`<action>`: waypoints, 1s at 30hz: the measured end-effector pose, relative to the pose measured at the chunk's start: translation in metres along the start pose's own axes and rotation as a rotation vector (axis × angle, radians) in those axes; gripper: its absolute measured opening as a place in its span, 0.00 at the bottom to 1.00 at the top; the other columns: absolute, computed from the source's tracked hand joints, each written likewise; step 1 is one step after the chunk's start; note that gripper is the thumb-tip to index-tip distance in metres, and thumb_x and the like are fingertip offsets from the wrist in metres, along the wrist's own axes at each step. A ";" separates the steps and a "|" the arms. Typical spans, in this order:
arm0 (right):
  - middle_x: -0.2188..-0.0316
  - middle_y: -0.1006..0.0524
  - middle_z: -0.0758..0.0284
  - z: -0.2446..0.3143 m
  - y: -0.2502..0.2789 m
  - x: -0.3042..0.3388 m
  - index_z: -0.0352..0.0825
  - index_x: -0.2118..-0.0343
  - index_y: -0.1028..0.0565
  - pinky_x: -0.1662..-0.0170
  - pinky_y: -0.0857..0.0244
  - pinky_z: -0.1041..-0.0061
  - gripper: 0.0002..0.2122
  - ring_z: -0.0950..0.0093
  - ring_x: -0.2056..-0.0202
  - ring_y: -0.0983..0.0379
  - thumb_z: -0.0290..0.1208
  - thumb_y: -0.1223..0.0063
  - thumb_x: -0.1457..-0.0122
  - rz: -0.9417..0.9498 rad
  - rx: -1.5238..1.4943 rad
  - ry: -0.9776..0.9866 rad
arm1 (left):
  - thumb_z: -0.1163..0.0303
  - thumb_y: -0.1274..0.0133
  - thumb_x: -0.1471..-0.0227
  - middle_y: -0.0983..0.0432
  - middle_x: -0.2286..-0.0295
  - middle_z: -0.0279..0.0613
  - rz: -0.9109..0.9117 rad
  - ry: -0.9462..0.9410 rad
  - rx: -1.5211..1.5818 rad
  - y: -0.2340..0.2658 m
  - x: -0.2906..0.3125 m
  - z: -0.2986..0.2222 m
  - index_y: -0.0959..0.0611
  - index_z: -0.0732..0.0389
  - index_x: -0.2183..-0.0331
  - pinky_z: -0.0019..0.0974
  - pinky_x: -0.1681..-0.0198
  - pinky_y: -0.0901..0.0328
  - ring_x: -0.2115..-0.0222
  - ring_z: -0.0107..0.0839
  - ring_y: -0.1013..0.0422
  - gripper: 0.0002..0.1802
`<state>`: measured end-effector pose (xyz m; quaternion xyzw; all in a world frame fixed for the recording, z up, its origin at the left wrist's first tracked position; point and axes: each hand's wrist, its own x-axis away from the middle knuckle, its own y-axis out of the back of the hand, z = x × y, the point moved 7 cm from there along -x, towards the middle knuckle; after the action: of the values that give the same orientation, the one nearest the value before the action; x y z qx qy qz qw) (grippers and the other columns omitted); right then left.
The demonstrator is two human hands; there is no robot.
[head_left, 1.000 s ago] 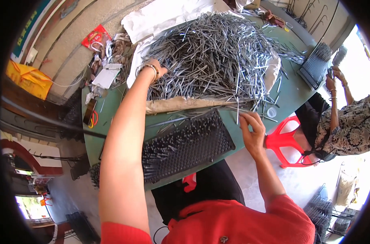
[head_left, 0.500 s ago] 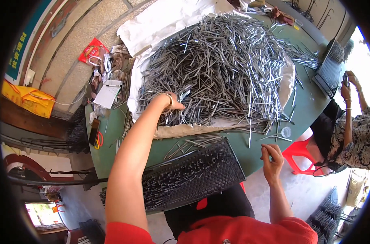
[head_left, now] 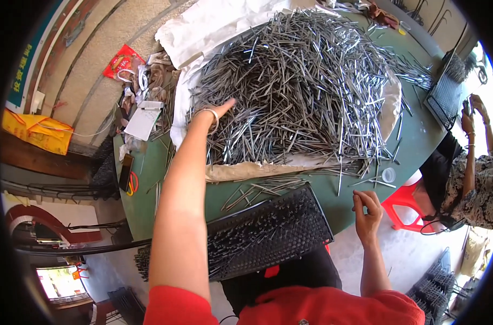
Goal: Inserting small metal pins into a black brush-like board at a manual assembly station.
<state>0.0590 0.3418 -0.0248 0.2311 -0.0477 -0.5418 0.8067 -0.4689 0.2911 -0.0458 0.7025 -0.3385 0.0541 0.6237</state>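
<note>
A large heap of thin grey metal rods (head_left: 306, 92) lies on white and brown sheeting (head_left: 230, 172) on the green table. At the heap's near left side is my left hand (head_left: 220, 112), a bracelet on its wrist. One digit is stretched out over the rods; the other fingers are partly hidden. My right hand (head_left: 369, 210) hovers near the table's front edge with its fingers curled in, and I cannot make out anything in it. Between my arms, a black mesh rack (head_left: 273, 230) full of upright short rods rests tilted at the table edge, over my lap.
Loose rods (head_left: 257, 190) and a small clear cap (head_left: 388, 175) lie on the green table (head_left: 419, 141). Orange-handled scissors (head_left: 133, 183) and a white pad (head_left: 142, 123) sit at the left. At right, another person's hands (head_left: 471, 114) work beside a second rack (head_left: 444, 97) and a red stool (head_left: 403, 208).
My left hand has moved slightly up and left over the heap, and its digit now points up and outward. My right hand stays curled in nearly the same place.
</note>
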 end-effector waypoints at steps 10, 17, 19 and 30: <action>0.74 0.27 0.64 -0.004 0.009 0.005 0.28 0.66 0.23 0.70 0.37 0.80 0.06 0.77 0.75 0.31 0.16 0.46 0.48 -0.034 0.095 0.029 | 0.38 0.36 0.78 0.37 0.47 0.61 0.127 -0.149 -0.143 0.006 0.007 -0.045 0.32 0.74 0.48 0.39 0.43 0.43 0.47 0.47 0.38 0.61; 0.73 0.26 0.65 -0.008 0.011 0.005 0.27 0.66 0.23 0.70 0.38 0.81 0.05 0.78 0.74 0.30 0.17 0.47 0.47 -0.021 0.077 0.014 | 0.30 0.40 0.74 0.43 0.43 0.54 1.051 -0.054 0.108 0.002 0.017 -0.063 0.33 0.66 0.45 0.45 0.41 0.49 0.42 0.45 0.44 0.62; 0.73 0.26 0.64 -0.008 0.013 0.004 0.27 0.67 0.23 0.70 0.38 0.80 0.05 0.77 0.73 0.30 0.17 0.46 0.47 -0.038 0.098 0.018 | 0.31 0.38 0.76 0.42 0.43 0.55 0.774 -0.066 0.008 -0.021 0.007 -0.075 0.34 0.67 0.45 0.44 0.41 0.47 0.43 0.45 0.43 0.63; 0.73 0.27 0.65 -0.018 0.009 0.011 0.28 0.67 0.23 0.71 0.38 0.80 0.05 0.77 0.75 0.30 0.17 0.46 0.48 -0.007 0.155 -0.015 | 0.30 0.40 0.73 0.40 0.43 0.39 -0.079 0.184 -0.202 -0.019 0.014 -0.095 0.33 0.54 0.44 0.44 0.47 0.39 0.45 0.37 0.37 0.57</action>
<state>0.0769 0.3405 -0.0390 0.2889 -0.0948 -0.5412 0.7840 -0.4155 0.3716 -0.0345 0.6411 -0.2556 0.0596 0.7212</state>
